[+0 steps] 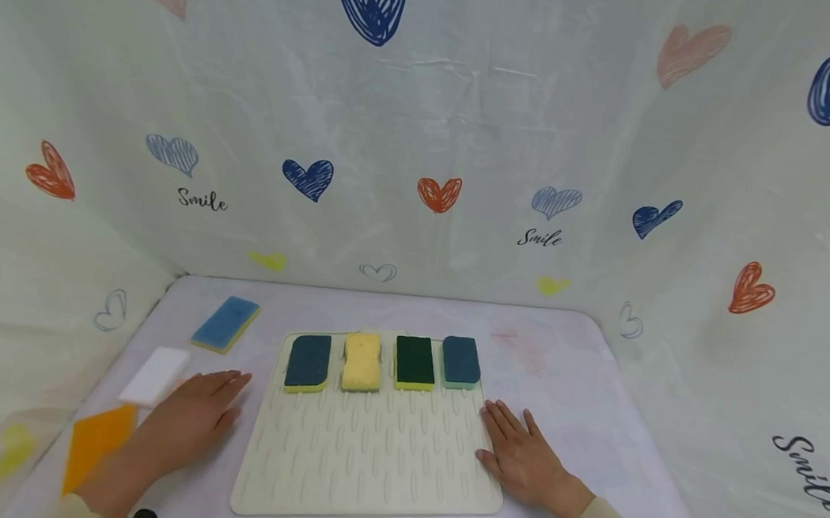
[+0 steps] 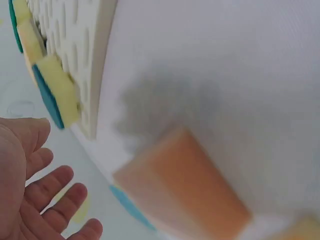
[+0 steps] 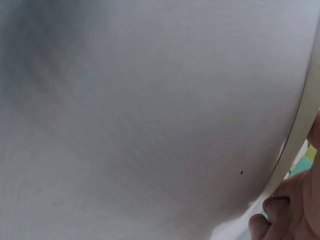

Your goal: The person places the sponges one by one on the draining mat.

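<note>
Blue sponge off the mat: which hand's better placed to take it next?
Left, probably: the left hand is open and nearer the blue sponge; the right hand is across the mat.

4 sponges (image 1: 362, 362) in row on wht mat (image 1: 374, 462)

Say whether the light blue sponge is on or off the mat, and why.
Off: the light blue sponge lies on the table, a gap separating it from the mat.

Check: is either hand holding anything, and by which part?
Nothing is held: the left hand is empty, fingers loose; the right hand just rests at the mat's right edge.
</note>
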`<state>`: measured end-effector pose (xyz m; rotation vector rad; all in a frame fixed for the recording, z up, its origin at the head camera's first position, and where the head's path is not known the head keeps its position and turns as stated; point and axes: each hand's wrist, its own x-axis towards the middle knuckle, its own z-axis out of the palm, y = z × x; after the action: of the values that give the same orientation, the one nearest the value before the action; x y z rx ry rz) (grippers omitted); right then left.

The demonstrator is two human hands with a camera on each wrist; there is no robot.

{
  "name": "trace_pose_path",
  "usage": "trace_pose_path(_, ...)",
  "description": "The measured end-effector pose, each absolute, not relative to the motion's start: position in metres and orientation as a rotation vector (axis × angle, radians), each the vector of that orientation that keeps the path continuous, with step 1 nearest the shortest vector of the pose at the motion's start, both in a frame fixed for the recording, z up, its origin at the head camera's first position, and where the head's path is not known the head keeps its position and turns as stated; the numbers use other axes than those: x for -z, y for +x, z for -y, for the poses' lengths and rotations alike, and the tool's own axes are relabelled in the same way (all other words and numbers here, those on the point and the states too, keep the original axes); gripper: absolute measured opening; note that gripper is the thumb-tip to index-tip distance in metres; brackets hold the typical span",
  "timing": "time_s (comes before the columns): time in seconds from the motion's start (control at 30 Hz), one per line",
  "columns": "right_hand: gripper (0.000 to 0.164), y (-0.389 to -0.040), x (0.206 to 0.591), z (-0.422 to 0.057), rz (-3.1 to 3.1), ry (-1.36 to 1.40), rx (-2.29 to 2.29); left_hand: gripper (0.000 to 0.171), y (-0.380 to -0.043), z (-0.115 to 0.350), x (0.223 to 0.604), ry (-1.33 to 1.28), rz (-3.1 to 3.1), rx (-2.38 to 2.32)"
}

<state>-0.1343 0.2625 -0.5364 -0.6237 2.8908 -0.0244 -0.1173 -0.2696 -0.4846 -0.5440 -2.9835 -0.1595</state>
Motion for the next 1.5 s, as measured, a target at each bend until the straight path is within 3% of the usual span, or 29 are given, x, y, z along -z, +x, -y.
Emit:
trace_pose_path(0.1, 0.077, -0.132, 0.537, -0.262, -2.882, -0.625, 0.047, 0.059, -0.118, 0.294, 0.475, -0.646, 2.914, 0.054)
trace_pose_path(0.37, 0.077, -0.128, 0.535, -0.263, -2.871, -0.61, 0.031, 0.103, -0.116, 0.34, 0.462, -0.748, 2.982, -0.128)
trace_pose_path(0.6, 0.077, -0.132, 0.532, -0.264, -2.879, -0.628, -0.025, 0.09, -0.131, 0.339, 0.473, -0.854, 2.902, -0.242)
trace_pose_path(0.93, 0.077, -0.135, 0.536, -0.26, -2.883, -0.64, -0.003, 0.084, -0.136, 0.333, 0.479, -0.786, 2.999, -0.174)
trace_pose_path(1.17, 0.075, -0.134, 0.534, -0.259, -2.894, -0.653, 0.025, 0.072, -0.14, 0.334, 0.485, -0.787, 2.746, -0.143)
trace_pose_path(1.5, 0.077, -0.135, 0.538, -0.262, -2.897, -0.675, -0.063, 0.08, -0.152, 0.326, 0.48, -0.764, 2.463, -0.114)
